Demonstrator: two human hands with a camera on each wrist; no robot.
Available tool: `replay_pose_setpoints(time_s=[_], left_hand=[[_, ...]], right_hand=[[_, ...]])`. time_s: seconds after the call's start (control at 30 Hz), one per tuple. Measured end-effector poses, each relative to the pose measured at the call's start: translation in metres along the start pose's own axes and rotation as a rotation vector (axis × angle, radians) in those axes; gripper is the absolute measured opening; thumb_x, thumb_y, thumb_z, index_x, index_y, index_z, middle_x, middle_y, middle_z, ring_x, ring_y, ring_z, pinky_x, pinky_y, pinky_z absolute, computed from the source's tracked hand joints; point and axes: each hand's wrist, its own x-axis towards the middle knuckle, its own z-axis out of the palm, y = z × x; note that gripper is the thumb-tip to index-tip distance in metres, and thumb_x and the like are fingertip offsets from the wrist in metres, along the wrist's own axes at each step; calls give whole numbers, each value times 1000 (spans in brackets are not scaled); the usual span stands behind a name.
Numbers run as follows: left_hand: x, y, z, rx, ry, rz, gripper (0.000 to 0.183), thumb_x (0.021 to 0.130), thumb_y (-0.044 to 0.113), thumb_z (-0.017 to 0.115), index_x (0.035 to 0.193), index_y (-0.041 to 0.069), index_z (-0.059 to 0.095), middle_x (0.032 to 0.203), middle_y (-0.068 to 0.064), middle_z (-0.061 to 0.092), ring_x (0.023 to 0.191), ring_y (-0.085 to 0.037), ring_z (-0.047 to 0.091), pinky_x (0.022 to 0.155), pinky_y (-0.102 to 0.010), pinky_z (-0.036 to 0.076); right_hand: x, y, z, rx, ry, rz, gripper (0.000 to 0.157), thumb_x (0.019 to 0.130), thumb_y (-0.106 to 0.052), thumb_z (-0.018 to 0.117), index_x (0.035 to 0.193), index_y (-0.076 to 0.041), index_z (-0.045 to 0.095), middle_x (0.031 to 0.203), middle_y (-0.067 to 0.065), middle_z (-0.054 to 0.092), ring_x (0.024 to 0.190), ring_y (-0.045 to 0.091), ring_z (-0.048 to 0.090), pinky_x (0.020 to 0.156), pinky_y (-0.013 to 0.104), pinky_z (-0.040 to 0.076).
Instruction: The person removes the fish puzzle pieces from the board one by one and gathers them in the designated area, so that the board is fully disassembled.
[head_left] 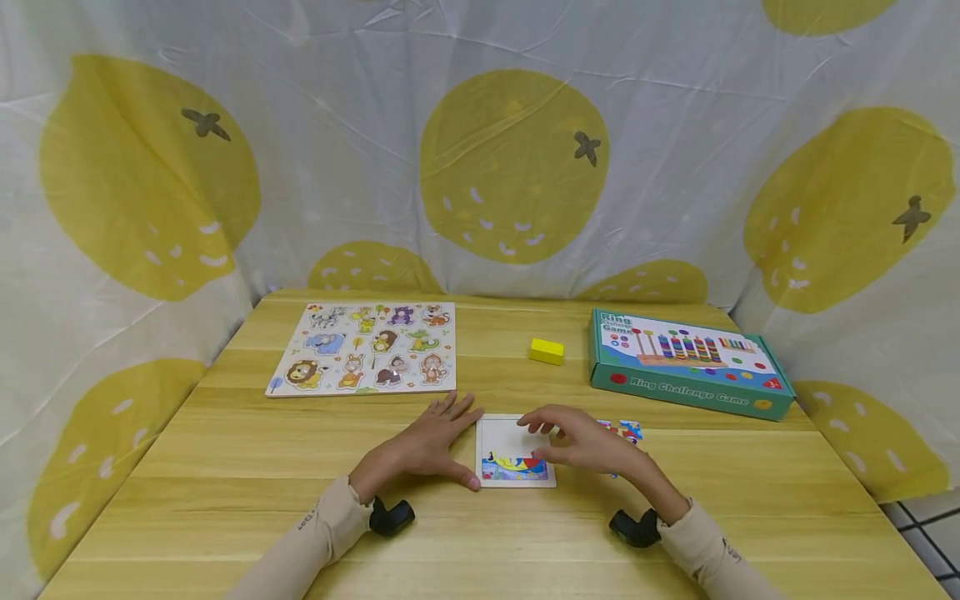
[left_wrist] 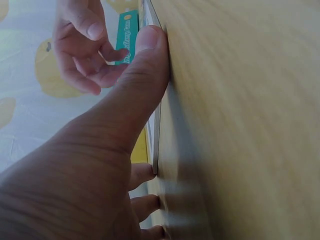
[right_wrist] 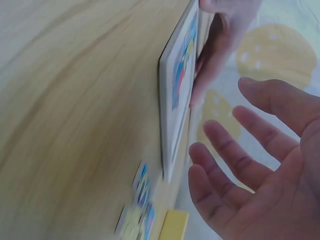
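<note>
2 hands in view. L hand [head_left: 420,446] spread flat-ish, thumb at tray's near L corner, index fingertip at its far L corner, other fingertips down on the counter [head_left: 450,550]. R hand [head_left: 581,437] up over tray's R side, fingers apart & loosely bent, nothing in its grasp. 1 sq. puzzle tray [head_left: 504,432], pale rim, lies flat betw. the hands; near part filled w/ a yellow/red/blue pic., far part bare white; no. of pcs inside can't be told. Loose puzzle pcs [head_left: 630,432] just R of tray, partly behind R hand in head view; exact count unclear. 2 black wrist devices [head_left: 392,517], 1 per wrist; 2 beige sleeves [head_left: 330,525], small dark lettering on both, too small to read. Beyond tray: 1 yellow block [head_left: 547,351], approx. midway betw. 1 animal board [head_left: 367,352] at far L & 1 green box [head_left: 690,367] at far R. Board has 11 animals in 3 rows (4, 3, 4), incl. zebra, giraffe, elephant, croc., lion & monkey. Box reads "Ring Challenge Game" on top & again on front side, plus "3+" in a red triangle at top's near R corner. Behind all: pale curtain [head_left: 345,167], 3 big yellow fruit prints + several partial ones.
</note>
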Motion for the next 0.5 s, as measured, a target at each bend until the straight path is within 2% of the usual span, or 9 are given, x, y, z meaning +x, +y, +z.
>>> replay_pose_setpoints(time_s=[0.1, 0.33, 0.5], left_hand=[[0, 0, 0, -2, 0, 0, 108, 69, 65, 73, 152, 13, 29, 160, -12, 13, 147, -37, 0, 118, -53, 3], [0, -1, 0, -5, 6, 17, 107, 70, 64, 74, 152, 11, 30, 160, -14, 14, 146, -39, 1, 117, -55, 3], [0, -1, 0, -3, -1, 1, 108, 69, 66, 73, 152, 14, 28, 160, -12, 13, 146, -37, 0, 118, -53, 3]], right_hand=[[9, -7, 6, -1, -31, -17, 40, 89, -19, 68, 127, -10, 59, 116, 4, 63, 104, 23, 58, 86, 41, 50], [21, -13, 19, -36, -106, -46, 40, 88, -13, 70, 126, -8, 60, 109, 4, 63, 92, 19, 56, 78, 27, 51], [26, -11, 23, -59, -129, -41, 37, 86, -9, 70, 123, -9, 63, 104, 1, 61, 86, 17, 54, 73, 24, 49]])
